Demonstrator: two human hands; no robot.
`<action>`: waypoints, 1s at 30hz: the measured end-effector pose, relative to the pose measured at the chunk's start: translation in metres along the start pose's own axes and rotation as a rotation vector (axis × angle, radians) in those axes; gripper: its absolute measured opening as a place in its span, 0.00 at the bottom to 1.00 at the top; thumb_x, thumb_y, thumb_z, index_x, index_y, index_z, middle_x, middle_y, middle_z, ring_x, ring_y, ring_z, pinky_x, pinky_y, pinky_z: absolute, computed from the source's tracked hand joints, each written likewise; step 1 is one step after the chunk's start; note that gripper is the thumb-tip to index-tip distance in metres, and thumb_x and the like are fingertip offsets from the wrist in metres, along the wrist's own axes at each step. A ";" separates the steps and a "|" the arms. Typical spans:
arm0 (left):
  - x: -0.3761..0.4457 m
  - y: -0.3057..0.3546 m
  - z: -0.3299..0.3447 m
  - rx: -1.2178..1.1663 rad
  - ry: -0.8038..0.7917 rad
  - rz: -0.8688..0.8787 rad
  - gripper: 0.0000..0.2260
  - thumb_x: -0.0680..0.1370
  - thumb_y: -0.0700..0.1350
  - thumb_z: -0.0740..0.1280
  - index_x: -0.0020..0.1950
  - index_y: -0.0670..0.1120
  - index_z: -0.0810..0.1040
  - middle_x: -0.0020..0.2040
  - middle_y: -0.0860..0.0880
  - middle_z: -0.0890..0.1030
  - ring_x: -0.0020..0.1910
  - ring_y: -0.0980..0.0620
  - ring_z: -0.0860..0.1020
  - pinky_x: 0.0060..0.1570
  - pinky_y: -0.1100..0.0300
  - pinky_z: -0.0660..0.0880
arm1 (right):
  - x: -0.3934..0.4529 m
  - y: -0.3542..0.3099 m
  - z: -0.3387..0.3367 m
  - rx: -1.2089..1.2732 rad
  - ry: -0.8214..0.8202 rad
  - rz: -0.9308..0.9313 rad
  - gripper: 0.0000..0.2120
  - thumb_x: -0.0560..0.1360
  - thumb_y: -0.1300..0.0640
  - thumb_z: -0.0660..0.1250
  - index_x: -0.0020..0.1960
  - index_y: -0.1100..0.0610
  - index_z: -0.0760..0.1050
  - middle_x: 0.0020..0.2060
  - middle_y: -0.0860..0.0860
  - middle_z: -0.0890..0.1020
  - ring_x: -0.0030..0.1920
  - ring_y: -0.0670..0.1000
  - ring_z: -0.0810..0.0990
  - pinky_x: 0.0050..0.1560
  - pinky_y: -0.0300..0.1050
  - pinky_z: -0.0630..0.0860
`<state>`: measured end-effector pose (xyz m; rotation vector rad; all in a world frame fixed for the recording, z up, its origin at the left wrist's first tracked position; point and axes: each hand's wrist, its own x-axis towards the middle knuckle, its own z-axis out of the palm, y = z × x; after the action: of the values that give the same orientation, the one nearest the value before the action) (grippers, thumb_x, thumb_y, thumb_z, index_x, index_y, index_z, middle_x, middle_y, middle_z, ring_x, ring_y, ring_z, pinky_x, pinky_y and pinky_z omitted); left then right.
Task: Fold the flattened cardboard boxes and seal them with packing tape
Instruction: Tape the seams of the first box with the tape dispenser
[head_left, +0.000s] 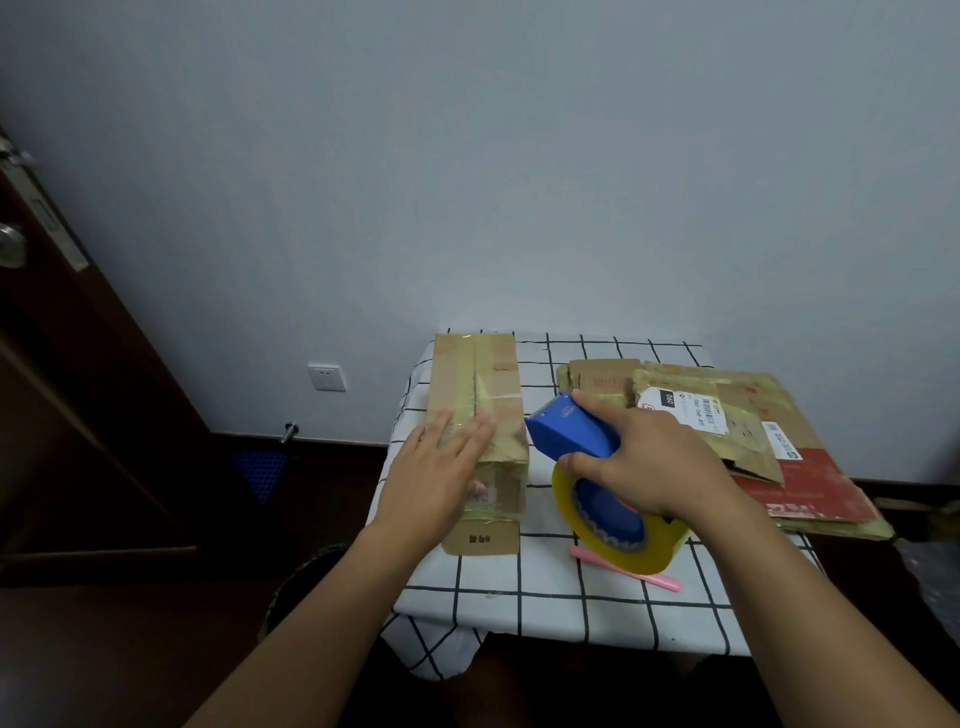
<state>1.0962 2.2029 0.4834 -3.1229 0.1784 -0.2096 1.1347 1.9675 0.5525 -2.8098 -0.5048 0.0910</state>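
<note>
Head view, items catalogued relative to the folded cardboard box (478, 441).

Folded cardboard box: long, narrow, brown, closed. It lies on the left part of a small table draped in a white cloth with a black grid (550, 597), its far end toward the wall. Glossy tape runs along the top seam and across the near end.

Left hand (441, 467): resting flat on the top of the box, toward its near half. Fingers straight and slightly spread, gripping nothing; the fingertips lie on the taped seam.

Right hand (649, 462): just right of the box, apart from it. Fingers and thumb curl around a blue tape dispenser (571, 431), whose front edge points toward the box's right side, close to it; whether it touches cannot be told.

Roll of yellowish packing tape (618, 525): mounted on the dispenser, below the right hand, right of the box's near end, its lower edge at the cloth.

Pink pen-like object (628, 569): lying on the cloth right of the box's near corner, partly under the roll.

Flattened cardboard boxes (737, 431): stacked on the table well right of the box, behind the right hand, bearing white shipping labels and a red printed panel, and overhanging the table's right edge.

Wall socket (326, 377): on the wall left of the box.

Dark wooden door (78, 364): far left of the box.
</note>
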 end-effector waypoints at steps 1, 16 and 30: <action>0.000 0.002 0.000 -0.002 -0.008 0.000 0.35 0.80 0.58 0.61 0.80 0.54 0.45 0.81 0.55 0.48 0.79 0.47 0.45 0.76 0.52 0.44 | 0.000 0.000 -0.001 0.003 0.000 -0.003 0.35 0.74 0.32 0.62 0.77 0.35 0.53 0.61 0.46 0.78 0.54 0.50 0.76 0.49 0.48 0.78; -0.007 0.005 -0.042 -0.406 0.046 -0.018 0.24 0.85 0.53 0.50 0.80 0.52 0.51 0.80 0.52 0.53 0.79 0.54 0.48 0.74 0.58 0.44 | -0.021 0.010 -0.004 0.085 -0.001 -0.182 0.39 0.65 0.23 0.53 0.74 0.27 0.46 0.54 0.43 0.76 0.51 0.47 0.74 0.51 0.46 0.76; -0.004 0.007 -0.021 -0.141 -0.113 0.040 0.24 0.83 0.56 0.55 0.78 0.61 0.53 0.81 0.50 0.50 0.79 0.47 0.48 0.76 0.52 0.47 | -0.017 0.034 -0.025 0.316 0.142 -0.182 0.35 0.69 0.34 0.70 0.73 0.32 0.62 0.61 0.35 0.75 0.58 0.44 0.76 0.58 0.45 0.74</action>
<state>1.0890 2.1963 0.5038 -3.2557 0.2652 -0.0198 1.1327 1.9239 0.5664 -2.4312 -0.6475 -0.0610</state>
